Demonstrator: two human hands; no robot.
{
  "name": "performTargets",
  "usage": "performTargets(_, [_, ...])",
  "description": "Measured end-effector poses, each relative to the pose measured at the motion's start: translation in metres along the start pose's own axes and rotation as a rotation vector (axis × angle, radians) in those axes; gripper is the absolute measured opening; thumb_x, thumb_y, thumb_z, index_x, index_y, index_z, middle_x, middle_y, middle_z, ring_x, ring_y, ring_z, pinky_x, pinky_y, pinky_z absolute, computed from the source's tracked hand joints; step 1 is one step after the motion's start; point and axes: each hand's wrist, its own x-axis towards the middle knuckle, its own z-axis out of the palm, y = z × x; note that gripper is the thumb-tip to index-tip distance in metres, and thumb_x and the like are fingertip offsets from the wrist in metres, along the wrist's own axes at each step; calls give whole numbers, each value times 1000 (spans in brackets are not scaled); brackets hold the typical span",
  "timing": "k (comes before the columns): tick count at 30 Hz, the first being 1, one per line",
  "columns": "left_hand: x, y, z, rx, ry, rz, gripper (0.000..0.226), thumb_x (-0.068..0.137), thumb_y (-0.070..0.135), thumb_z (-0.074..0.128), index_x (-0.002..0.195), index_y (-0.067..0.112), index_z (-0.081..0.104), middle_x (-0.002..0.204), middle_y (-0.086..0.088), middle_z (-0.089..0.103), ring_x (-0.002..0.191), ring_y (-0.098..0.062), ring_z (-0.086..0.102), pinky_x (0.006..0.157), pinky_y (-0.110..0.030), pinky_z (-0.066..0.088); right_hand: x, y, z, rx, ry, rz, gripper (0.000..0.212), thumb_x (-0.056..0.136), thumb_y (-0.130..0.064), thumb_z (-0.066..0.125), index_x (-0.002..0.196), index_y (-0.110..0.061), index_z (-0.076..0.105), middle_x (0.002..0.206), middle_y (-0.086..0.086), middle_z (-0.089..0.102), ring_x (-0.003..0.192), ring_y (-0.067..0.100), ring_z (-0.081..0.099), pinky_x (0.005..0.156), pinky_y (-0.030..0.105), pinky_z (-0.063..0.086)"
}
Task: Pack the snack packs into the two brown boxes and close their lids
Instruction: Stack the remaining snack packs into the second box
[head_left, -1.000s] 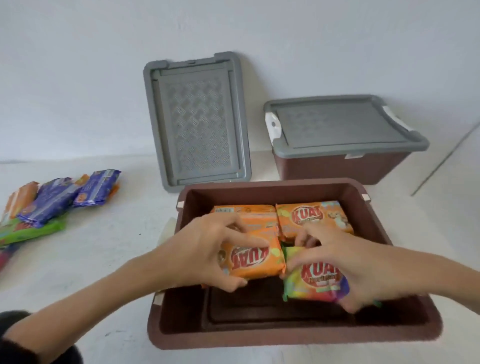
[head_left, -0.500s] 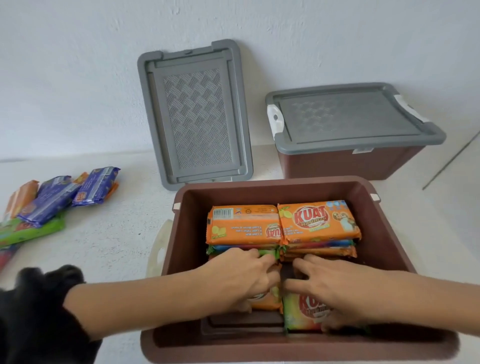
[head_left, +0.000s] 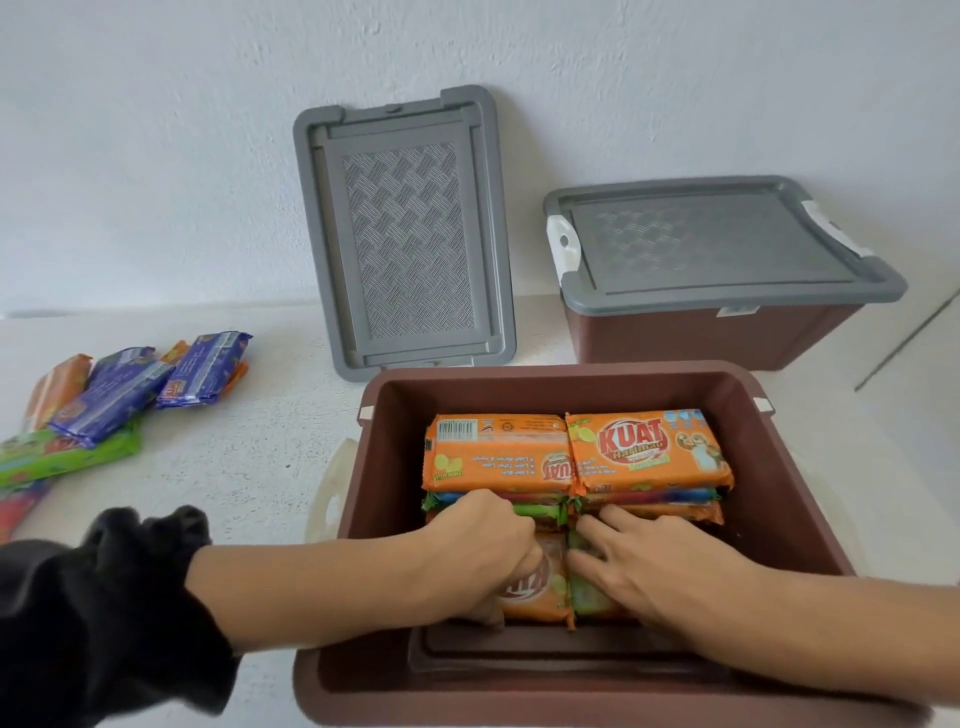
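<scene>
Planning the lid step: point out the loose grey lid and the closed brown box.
loose grey lid (head_left: 408, 244), head view, woven centre panel.
closed brown box (head_left: 717, 340), head view, front brown wall.

White speckled counter (head_left: 249, 467) spreading left of the left grip (head_left: 483, 540), plain white wall (head_left: 156, 156) rising well beyond both grips, thin dark slanting line (head_left: 904, 347) on the counter beyond the right grip (head_left: 660, 561)
</scene>
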Motion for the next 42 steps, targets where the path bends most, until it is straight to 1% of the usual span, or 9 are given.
performTargets(5, [0, 0, -6, 10, -2, 14, 48, 89, 48, 52, 111, 6, 49, 101, -9, 54, 87, -27, 59, 52, -33, 34, 2, 3, -4, 23, -86, -5, 73, 54, -33, 83, 114, -12, 49, 111, 14, 61, 92, 24, 62, 60, 33, 57])
performTargets(8, [1, -1, -7, -3, 14, 2, 50, 89, 49, 50, 114, 6, 48, 104, -10, 55, 90, -28, 59, 59, -33, 37, 1, 5, -4, 78, -151, -42, 52, 88, -29, 54, 135, -17, 35, 134, 9, 39, 120, 26, 43, 91, 40, 47])
performTargets(12, [-9, -5, -9, -224, 231, -57, 34, 94, 39, 45, 105, 9, 55, 107, -10, 61, 91, -30, 61, 59, -33, 34, -2, 13, -25, 255, 105, -8, 27, 81, -38, 56, 104, -24, 58, 102, -6, 58, 93, 13, 61, 71, 28, 50])
performTargets(16, [-44, -21, -9, -482, 611, -114, 23, 86, 37, 48, 87, 19, 63, 88, 1, 67, 75, -23, 64, 51, -27, 38, 7, 18, -59, 360, 243, 2, 19, 75, -45, 44, 77, -32, 58, 74, -16, 57, 67, 4, 60, 51, 22, 50])
performTargets(22, [-122, -71, 8, -589, 873, -537, 22, 85, 45, 48, 92, 30, 63, 83, 14, 63, 75, -5, 62, 56, -24, 48, 68, 8, -127, 365, 426, -40, 36, 81, -47, 52, 116, -40, 54, 101, -21, 58, 93, 1, 57, 78, 27, 51])
performTargets(26, [-171, -111, 50, -600, 803, -877, 23, 88, 43, 55, 108, 32, 58, 100, 16, 59, 89, -6, 59, 63, -22, 43, 140, -17, -154, 407, 444, -135, 42, 85, -36, 61, 125, -34, 51, 105, -13, 56, 97, 7, 55, 84, 30, 49])
performTargets(32, [-216, -174, 156, -875, 737, -1246, 22, 84, 38, 60, 105, 30, 60, 101, 10, 56, 97, -13, 59, 83, -31, 48, 272, -59, -155, 338, 345, -177, 38, 87, -29, 58, 124, -24, 51, 111, 4, 54, 100, 19, 53, 82, 36, 48])
performTargets(37, [-213, -214, 228, -941, 434, -1347, 53, 86, 45, 57, 133, 25, 44, 130, -13, 48, 120, -29, 47, 102, -40, 38, 368, -87, -126, 377, 164, -83, 49, 89, -34, 56, 135, -19, 44, 128, 16, 43, 113, 30, 48, 86, 33, 42])
performTargets(42, [-192, -225, 268, -1088, 316, -1267, 74, 84, 55, 55, 146, 28, 24, 149, -13, 29, 140, -30, 19, 112, -46, 23, 422, -104, -94, 420, 5, 100, 62, 93, -54, 40, 147, -35, 16, 149, 22, 14, 137, 41, 16, 107, 44, 29])
